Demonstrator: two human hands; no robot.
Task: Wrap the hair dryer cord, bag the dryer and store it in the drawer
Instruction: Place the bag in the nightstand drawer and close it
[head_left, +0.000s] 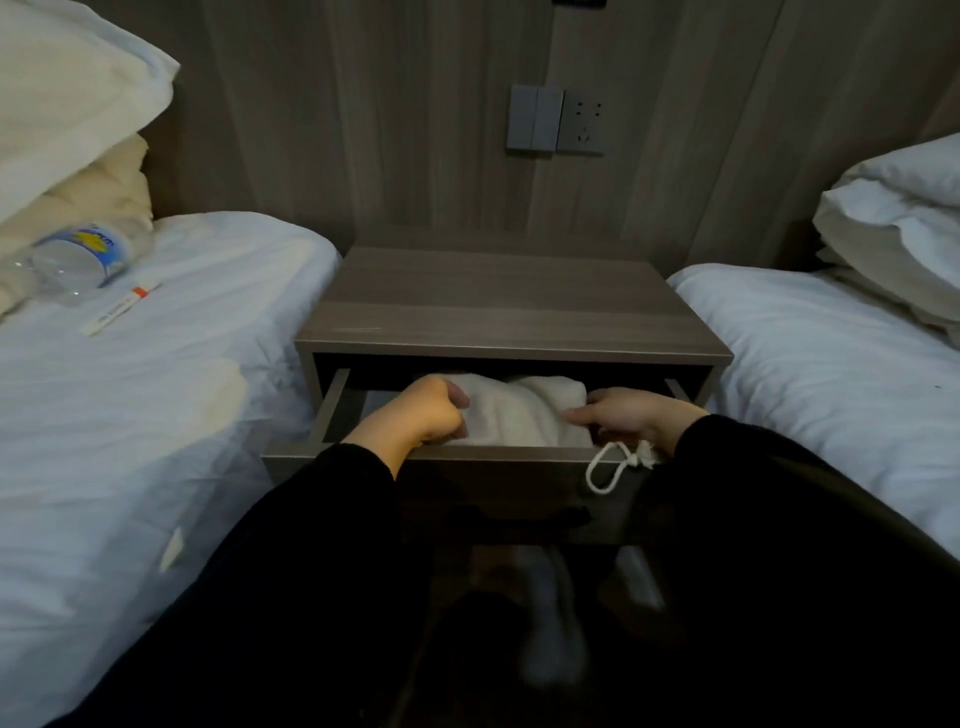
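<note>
Left hand (431, 410), right hand (623, 418) grip white bag (519, 410) in open drawer (467, 455); drawstring (605, 470) hangs over front; bottle (78, 260) on bed (156, 389).

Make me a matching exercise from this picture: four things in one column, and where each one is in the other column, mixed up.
Things
1. white bag
2. drawstring
3. water bottle
4. wall socket

Places
A. lying on the left bed
B. mounted above the nightstand
C. inside the open drawer
D. hanging over the drawer front

Pairs: 1-C, 2-D, 3-A, 4-B
</note>
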